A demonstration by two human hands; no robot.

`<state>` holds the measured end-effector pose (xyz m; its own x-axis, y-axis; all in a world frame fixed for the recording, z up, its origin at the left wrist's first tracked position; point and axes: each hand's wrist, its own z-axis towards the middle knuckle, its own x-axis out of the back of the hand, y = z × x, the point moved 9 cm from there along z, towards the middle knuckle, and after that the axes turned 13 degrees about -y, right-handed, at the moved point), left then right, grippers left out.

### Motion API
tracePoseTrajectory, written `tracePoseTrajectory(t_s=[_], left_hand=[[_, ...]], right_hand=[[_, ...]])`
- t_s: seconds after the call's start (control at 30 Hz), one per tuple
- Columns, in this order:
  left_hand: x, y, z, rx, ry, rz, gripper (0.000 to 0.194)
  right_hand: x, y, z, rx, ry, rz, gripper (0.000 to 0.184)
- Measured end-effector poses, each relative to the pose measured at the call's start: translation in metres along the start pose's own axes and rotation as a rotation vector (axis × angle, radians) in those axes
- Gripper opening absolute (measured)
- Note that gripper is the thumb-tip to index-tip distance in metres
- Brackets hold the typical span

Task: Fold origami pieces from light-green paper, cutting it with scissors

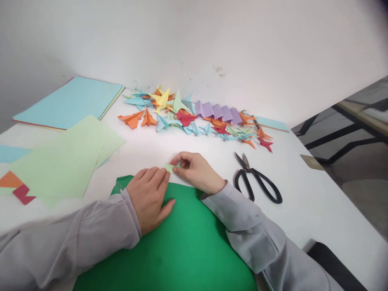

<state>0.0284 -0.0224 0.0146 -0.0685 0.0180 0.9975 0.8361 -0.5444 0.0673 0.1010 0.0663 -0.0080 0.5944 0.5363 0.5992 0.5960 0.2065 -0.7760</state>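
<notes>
A small piece of light green paper (pixel 168 167) lies at the far edge of a large green sheet (pixel 169 250). My right hand (pixel 198 169) pinches this piece between thumb and fingers, which partly cover it. Palm down on the green sheet, my left hand (pixel 150 194) has its fingers stretched flat with the fingertips against the paper's near left side and the thumb apart. To the right of my right hand, black-handled scissors (pixel 250 173) lie with their blades slightly apart, pointing away from me.
Many folded paper shapes (pixel 184 117) in several colours line the wall, with a purple pleated strip (pixel 218 112) among them. Light green sheets (pixel 57 161) and a blue-topped paper stack (pixel 72 99) lie left. A black object (pixel 330 258) sits at lower right.
</notes>
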Motion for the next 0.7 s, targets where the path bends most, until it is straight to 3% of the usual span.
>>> tracePoseTrajectory(t_s=[0.4, 0.7], left_hand=[[0.0012, -0.0049, 0.0011, 0.03, 0.01, -0.029, 0.047], [0.0017, 0.0018, 0.0017, -0.039, 0.02, 0.019, 0.051]], right_hand=[[-0.0016, 0.0028, 0.0021, -0.009, 0.011, 0.014, 0.016], [0.0003, 0.0013, 0.0021, 0.003, 0.039, 0.004, 0.013]])
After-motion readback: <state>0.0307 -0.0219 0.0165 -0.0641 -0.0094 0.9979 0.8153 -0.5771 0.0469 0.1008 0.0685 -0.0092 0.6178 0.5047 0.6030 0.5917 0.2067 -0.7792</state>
